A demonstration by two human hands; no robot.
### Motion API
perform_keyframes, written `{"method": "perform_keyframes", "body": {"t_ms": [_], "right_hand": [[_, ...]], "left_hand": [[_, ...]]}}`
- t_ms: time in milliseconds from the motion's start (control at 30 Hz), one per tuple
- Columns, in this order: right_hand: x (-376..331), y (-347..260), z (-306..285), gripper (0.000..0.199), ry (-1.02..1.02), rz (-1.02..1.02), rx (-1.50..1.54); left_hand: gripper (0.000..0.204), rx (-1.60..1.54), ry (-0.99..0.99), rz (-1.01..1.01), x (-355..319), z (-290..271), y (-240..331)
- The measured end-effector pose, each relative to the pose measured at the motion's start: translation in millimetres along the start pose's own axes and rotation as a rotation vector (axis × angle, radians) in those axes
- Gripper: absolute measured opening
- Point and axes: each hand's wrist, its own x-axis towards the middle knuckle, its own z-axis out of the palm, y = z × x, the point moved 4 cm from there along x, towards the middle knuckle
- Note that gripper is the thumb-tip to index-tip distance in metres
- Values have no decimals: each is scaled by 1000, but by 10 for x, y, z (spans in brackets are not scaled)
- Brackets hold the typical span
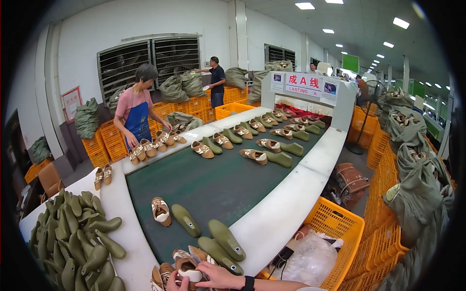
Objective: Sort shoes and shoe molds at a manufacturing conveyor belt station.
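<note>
At the near edge of the conveyor, my left hand (177,282) and my right hand (218,277) are closed around the heel end of a brown-and-white shoe (187,266). More shoes (164,272) of the same kind crowd beside and behind it, partly hidden. Just beyond my right hand, a pair of olive-green shoe lasts (226,240) lies side by side. Farther up the green belt (194,180) are a single shoe (160,211) and another green last (184,219). A dark band circles my right wrist.
Green lasts (77,237) are heaped at the left. Shoes and lasts line the far belt (253,127). Across it, a person in a blue apron (140,119) handles shoes. An orange crate (335,220) holding clear plastic stands at the right, near stacked crates (383,208) and a fan (371,104).
</note>
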Motion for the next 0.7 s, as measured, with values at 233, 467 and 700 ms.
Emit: {"method": "perform_keyframes", "body": {"t_ms": [233, 467, 700], "right_hand": [[-87, 70, -33, 40, -186, -90, -72], [-90, -251, 3, 29, -377, -288, -305], [31, -300, -268, 35, 4, -79, -64]], "left_hand": [[54, -430, -107, 104, 25, 78, 108], [75, -208, 27, 237, 10, 28, 408], [56, 136, 176, 302, -188, -5, 388]]}}
